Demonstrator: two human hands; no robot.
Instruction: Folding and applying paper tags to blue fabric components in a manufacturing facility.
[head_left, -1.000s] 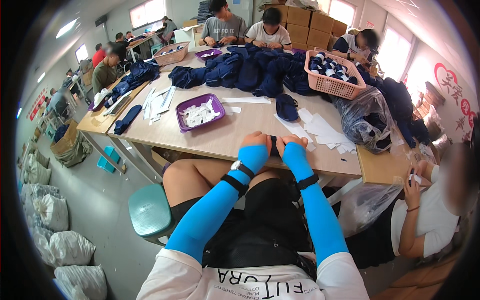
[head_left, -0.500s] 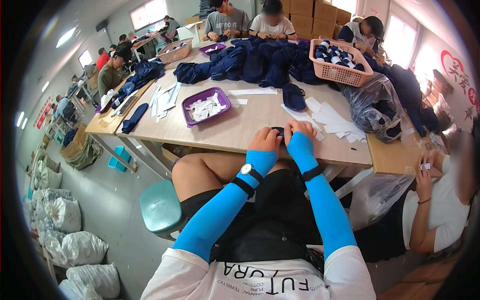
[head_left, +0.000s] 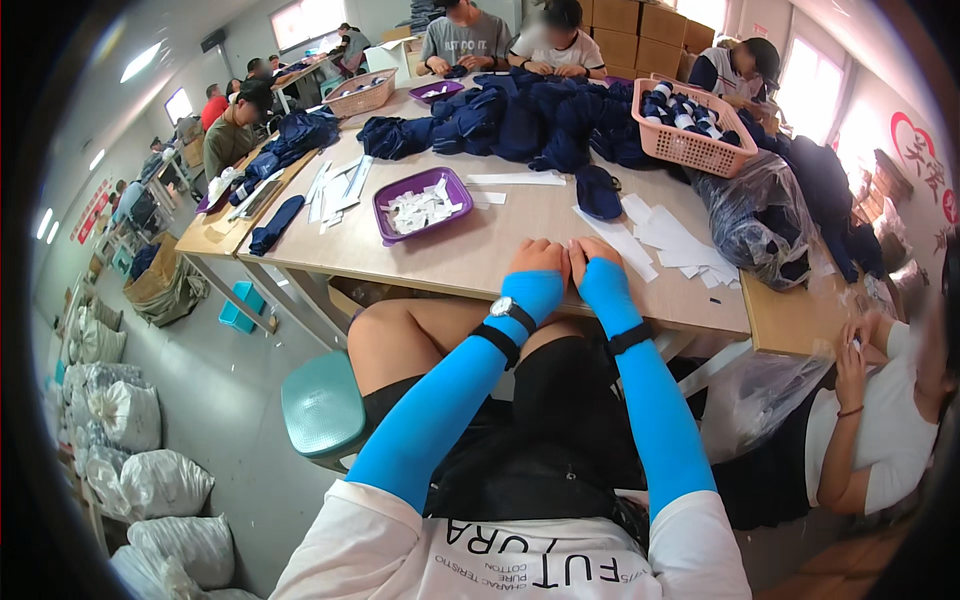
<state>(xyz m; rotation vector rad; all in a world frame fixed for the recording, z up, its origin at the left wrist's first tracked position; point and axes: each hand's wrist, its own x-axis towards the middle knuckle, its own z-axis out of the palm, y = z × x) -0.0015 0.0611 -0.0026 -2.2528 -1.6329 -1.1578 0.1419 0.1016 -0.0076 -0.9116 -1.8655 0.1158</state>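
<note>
Blue-sleeved, the left hand (head_left: 538, 258) and right hand (head_left: 594, 252) rest side by side, knuckles up, at the near edge of the pale wooden table (head_left: 480, 250); whether the curled fingers pinch anything I cannot tell. Just beyond the right hand lie loose white paper slips (head_left: 668, 240), then a small dark navy cloth piece (head_left: 599, 192). Left of the slips sits a purple plastic tray of white tags (head_left: 422, 205). A careless sweep could likely push slips off the edge.
</note>
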